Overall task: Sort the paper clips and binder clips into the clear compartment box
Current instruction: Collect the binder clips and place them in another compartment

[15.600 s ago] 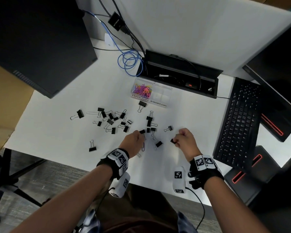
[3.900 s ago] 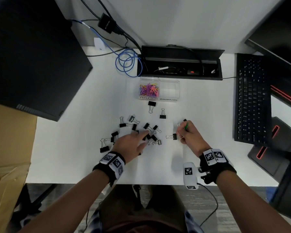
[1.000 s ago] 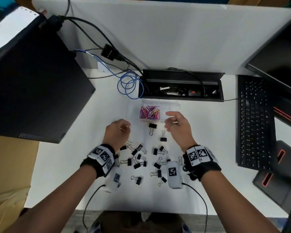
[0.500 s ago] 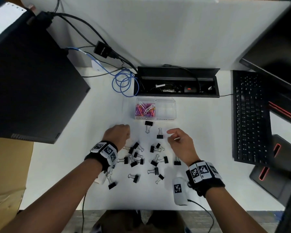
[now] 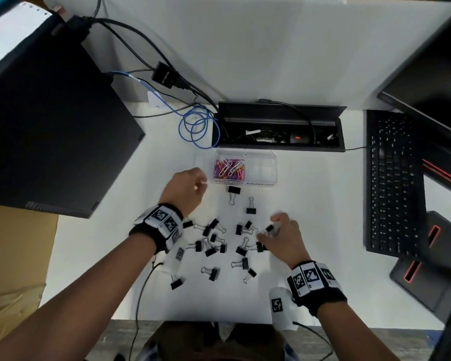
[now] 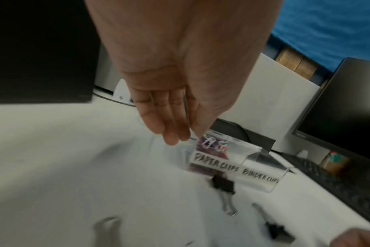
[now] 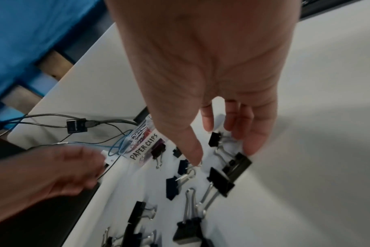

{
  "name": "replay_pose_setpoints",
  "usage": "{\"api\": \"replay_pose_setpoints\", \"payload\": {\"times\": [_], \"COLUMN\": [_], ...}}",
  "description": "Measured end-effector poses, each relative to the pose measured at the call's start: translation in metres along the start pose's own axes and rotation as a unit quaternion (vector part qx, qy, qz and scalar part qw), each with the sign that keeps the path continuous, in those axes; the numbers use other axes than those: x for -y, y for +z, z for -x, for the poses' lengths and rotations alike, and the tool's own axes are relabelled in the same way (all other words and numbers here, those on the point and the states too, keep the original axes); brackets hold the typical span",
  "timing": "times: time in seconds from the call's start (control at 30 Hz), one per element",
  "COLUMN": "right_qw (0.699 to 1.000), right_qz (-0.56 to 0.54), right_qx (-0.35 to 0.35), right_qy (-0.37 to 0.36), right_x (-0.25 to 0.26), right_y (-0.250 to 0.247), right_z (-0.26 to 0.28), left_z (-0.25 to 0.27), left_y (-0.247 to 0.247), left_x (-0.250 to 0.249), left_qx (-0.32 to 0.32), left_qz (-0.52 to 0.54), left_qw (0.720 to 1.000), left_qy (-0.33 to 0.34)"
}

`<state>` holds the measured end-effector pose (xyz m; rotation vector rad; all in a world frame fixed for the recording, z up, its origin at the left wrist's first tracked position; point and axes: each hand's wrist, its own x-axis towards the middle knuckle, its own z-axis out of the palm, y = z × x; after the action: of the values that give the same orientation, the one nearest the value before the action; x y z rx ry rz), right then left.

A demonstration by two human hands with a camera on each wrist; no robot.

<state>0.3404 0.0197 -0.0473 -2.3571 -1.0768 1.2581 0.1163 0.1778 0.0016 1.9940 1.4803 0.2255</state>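
White desk, black PC tower left of the clear box, keyboard right of it, open cable tray just behind. Paper clips fill the box's left compartment; binder clips lie scattered in front. Left hand just left of the box; its wrist view shows fingers straight, together. Right hand spread loosely over the clips. Only wrist views show the labels "PAPER CLIPS", "BINDER CLIPS".
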Motion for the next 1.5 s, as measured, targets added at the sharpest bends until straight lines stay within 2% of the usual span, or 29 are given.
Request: {"api": "replay_pose_setpoints", "payload": {"times": [0.07, 0.17, 0.2, 0.27, 0.4, 0.53, 0.7, 0.77, 0.83, 0.93, 1.0, 1.07, 1.17, 1.3, 1.4, 1.5], "right_qw": [1.0, 0.998, 0.998, 0.996, 0.996, 0.997, 0.996, 0.994, 0.993, 0.992, 0.992, 0.993, 0.993, 0.992, 0.989, 0.984], "right_qz": [0.019, 0.048, 0.056, 0.067, 0.056, 0.032, 0.0, -0.007, -0.023, -0.023, -0.009, 0.0, 0.019, 0.032, 0.026, -0.034], "right_qx": [0.014, 0.024, 0.027, 0.031, 0.007, -0.009, -0.061, -0.085, -0.099, -0.112, -0.11, -0.098, -0.094, -0.074, -0.077, -0.094], "right_qy": [0.003, -0.022, -0.033, -0.049, -0.067, -0.074, -0.062, -0.062, -0.059, -0.048, -0.059, -0.062, -0.072, -0.096, -0.124, -0.146], "right_x": [0.005, 0.004, 0.003, 0.003, 0.004, 0.001, 0.003, 0.005, 0.007, 0.011, 0.012, 0.012, 0.017, 0.027, 0.03, 0.029], "right_y": [-0.001, 0.001, 0.002, 0.004, 0.004, 0.005, 0.01, 0.014, 0.017, 0.021, 0.024, 0.027, 0.032, 0.037, 0.036, 0.029], "right_z": [0.0, -0.002, -0.004, -0.007, -0.009, -0.011, -0.012, -0.015, -0.016, -0.015, -0.013, -0.012, -0.013, -0.013, -0.007, 0.0], "left_z": [0.018, 0.05, 0.059, 0.076, 0.098, 0.11, 0.112, 0.112, 0.111, 0.113, 0.119, 0.124, 0.122, 0.113, 0.108, 0.106], "left_y": [-0.011, -0.018, -0.016, -0.009, 0.002, 0.006, 0.012, 0.016, 0.016, 0.014, 0.017, 0.024, 0.029, 0.031, 0.028, 0.024], "left_x": [0.025, 0.058, 0.066, 0.078, 0.096, 0.105, 0.108, 0.105, 0.098, 0.085, 0.078, 0.077, 0.078, 0.077, 0.078, 0.081], "left_qx": [0.04, 0.175, 0.21, 0.234, 0.199, 0.169, 0.088, 0.082, 0.079, 0.131, 0.173, 0.185, 0.147, 0.141, 0.139, 0.096], "left_qz": [-0.098, -0.228, -0.232, -0.196, -0.132, -0.07, -0.024, -0.024, -0.059, -0.136, -0.131, -0.11, -0.07, -0.049, -0.021, 0.059], "left_qw": [0.994, 0.949, 0.936, 0.932, 0.948, 0.967, 0.987, 0.987, 0.981, 0.945, 0.932, 0.934, 0.952, 0.968, 0.964, 0.964], "left_qy": [-0.026, -0.13, -0.16, -0.195, -0.21, -0.177, -0.134, -0.133, -0.165, -0.268, -0.289, -0.284, -0.258, -0.203, -0.227, -0.24]}}
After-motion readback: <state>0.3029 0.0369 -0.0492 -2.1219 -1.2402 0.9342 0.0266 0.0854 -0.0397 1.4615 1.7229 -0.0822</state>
